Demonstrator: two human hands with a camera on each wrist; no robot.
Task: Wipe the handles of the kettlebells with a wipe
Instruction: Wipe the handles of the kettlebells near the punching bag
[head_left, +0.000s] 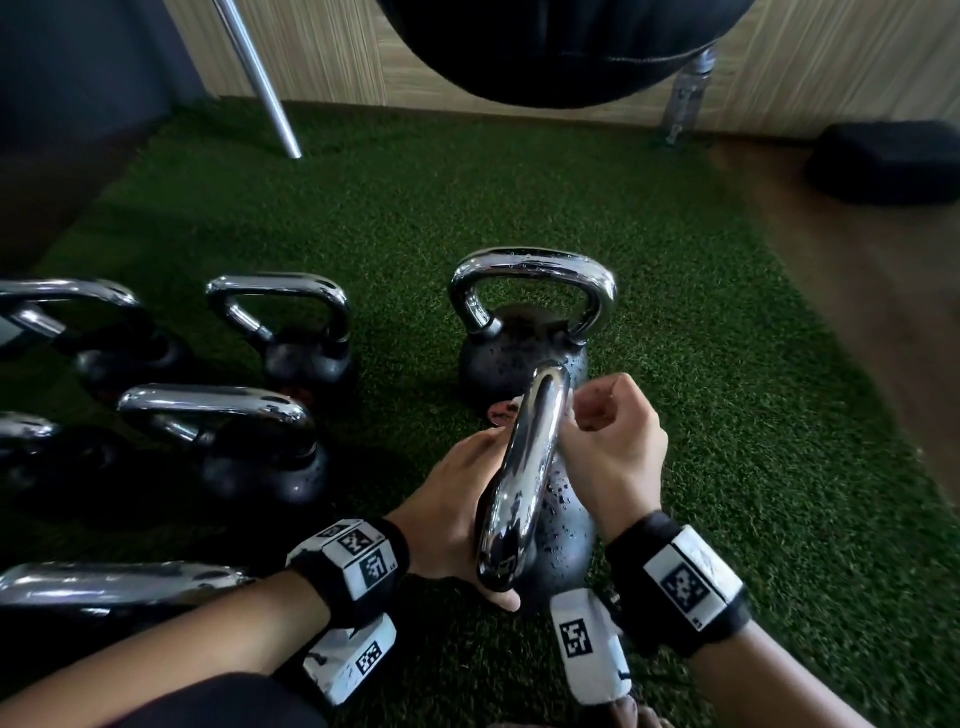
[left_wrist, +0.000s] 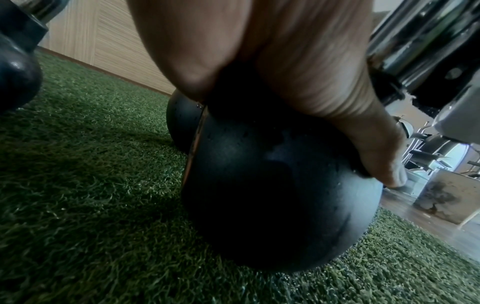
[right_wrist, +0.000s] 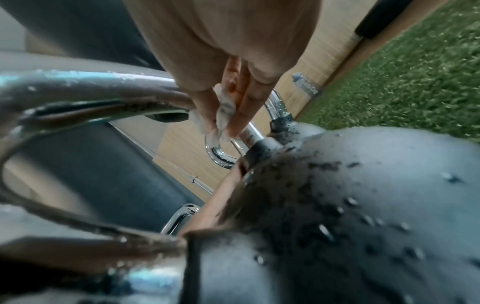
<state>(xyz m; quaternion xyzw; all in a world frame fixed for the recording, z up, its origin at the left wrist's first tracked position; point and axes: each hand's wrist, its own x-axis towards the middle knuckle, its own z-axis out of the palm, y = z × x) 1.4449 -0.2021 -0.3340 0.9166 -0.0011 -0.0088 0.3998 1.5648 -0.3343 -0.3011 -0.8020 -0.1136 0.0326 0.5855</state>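
On the green artificial turf (head_left: 701, 322), a cluster of black chrome-handled kettlebells (head_left: 228, 431) waits at the left, with another standing just beyond the one being worked on. The left hand (head_left: 452, 514) cups the near black kettlebell (left_wrist: 272, 195) from its left side, fingers laid around the round body and thumb under the handle's near end. Its polished chrome handle (head_left: 524, 478) runs near to far, the far end pointing towards the upright neighbour. The right hand (head_left: 608, 441) pinches a small crumpled white wipe (right_wrist: 223, 115) between thumb and fingers against the handle's far end. Droplets bead the iron and chrome, so the bracing palm could slip and the heavy bell might roll on the turf or knock its neighbour; the small wad could also slip from the pinch.
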